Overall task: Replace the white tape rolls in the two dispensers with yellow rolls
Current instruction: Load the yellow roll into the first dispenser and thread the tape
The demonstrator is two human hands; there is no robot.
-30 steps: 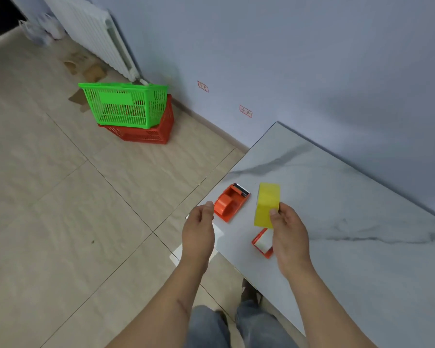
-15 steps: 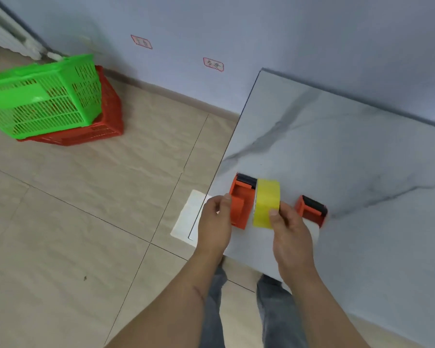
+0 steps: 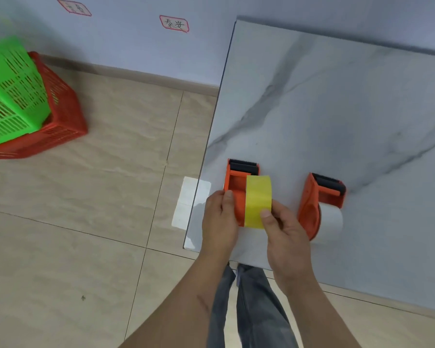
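Two orange tape dispensers stand near the front left corner of the marble table. My left hand grips the left dispenser by its side. My right hand holds a yellow tape roll upright against that dispenser's open side, thumb on the roll's face. The right dispenser stands apart to the right with a white tape roll still mounted on it.
The table's left edge runs just beside the left dispenser. A white sheet lies on the tiled floor below that edge. A green basket sits in a red basket at the far left by the wall.
The view has swung down and closer over the table. The yellow roll has come in against the left dispenser, and my left hand has closed on that dispenser's side.
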